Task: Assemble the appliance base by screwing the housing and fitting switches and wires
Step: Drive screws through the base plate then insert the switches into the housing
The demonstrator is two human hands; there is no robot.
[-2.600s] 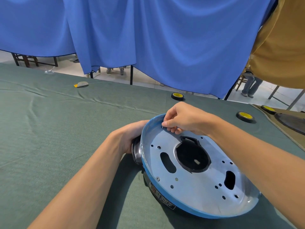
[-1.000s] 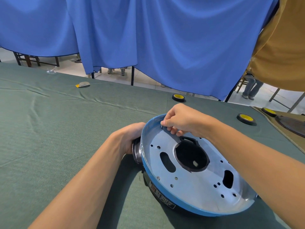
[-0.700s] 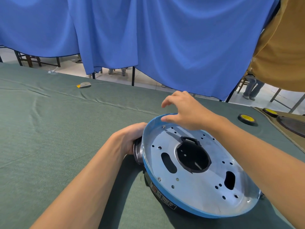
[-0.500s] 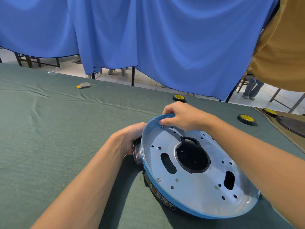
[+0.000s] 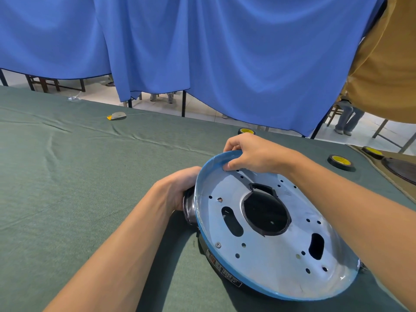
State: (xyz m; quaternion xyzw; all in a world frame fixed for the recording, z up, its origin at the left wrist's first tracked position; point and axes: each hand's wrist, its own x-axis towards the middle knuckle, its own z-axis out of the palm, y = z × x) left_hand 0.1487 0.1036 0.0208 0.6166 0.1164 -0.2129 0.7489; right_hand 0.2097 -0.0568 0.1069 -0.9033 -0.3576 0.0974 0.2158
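A round metal base plate (image 5: 265,255) with a blue rim, several small holes and a big dark centre opening lies tilted on a dark appliance body (image 5: 225,272) bearing a label. My left hand (image 5: 180,188) grips the shiny metal part (image 5: 189,210) at the plate's left edge. My right hand (image 5: 254,154) is curled over the far rim, its thumb pressing a small screw (image 5: 225,169) on the plate's inner face. Another screw (image 5: 218,244) sits in the plate near its left front.
Green cloth covers the table (image 5: 67,176). Three rolls of yellow-cored tape (image 5: 341,162) (image 5: 246,131) (image 5: 372,152) lie along the far right. A small grey and yellow scrap (image 5: 116,115) lies far left. Blue curtains (image 5: 202,52) hang behind; a person in a mustard top (image 5: 387,64) stands at the right.
My right hand lifted off the plate, then came back down onto the far rim, with the thumb on the screw. My left hand has kept its grip.
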